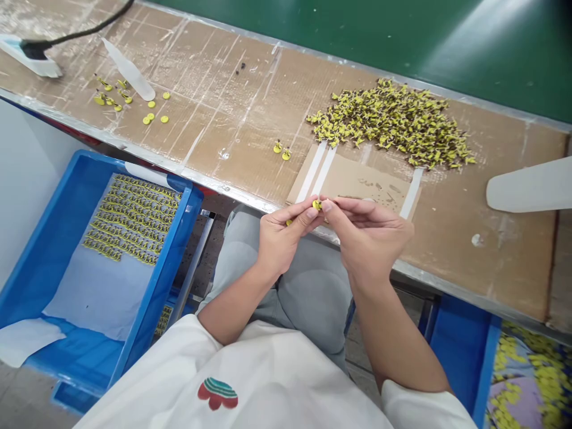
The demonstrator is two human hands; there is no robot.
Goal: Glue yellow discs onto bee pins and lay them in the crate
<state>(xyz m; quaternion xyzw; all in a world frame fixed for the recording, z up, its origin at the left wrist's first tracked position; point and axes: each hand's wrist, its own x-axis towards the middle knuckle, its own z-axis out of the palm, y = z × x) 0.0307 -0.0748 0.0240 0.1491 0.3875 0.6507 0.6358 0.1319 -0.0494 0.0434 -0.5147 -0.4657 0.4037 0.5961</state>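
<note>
My left hand [280, 239] is closed, pinching a small yellow figure [317, 205] with dark parts between thumb and forefinger. A yellow piece [289, 222] also shows at the fingers of that hand. My right hand [373, 238] is closed too, its thumb and forefinger meeting the left fingertips at the figure; what exactly it grips is hidden. Both hands are over the table's near edge, in front of a cardboard sheet [344, 173] with white tape strips. Just left of the sheet stand two small figures on yellow round bases [286, 154]. Behind it lies a heap of yellow and dark pieces [393, 122].
At the left are a white tapered bottle [129, 71], yellow discs [164, 119], several figures [109, 100] and a black cable [93, 30]. A white bottle [527, 186] lies at the right. A blue bin [152, 286] holds rows of figures [134, 217]. Another bin [465, 345] stands lower right.
</note>
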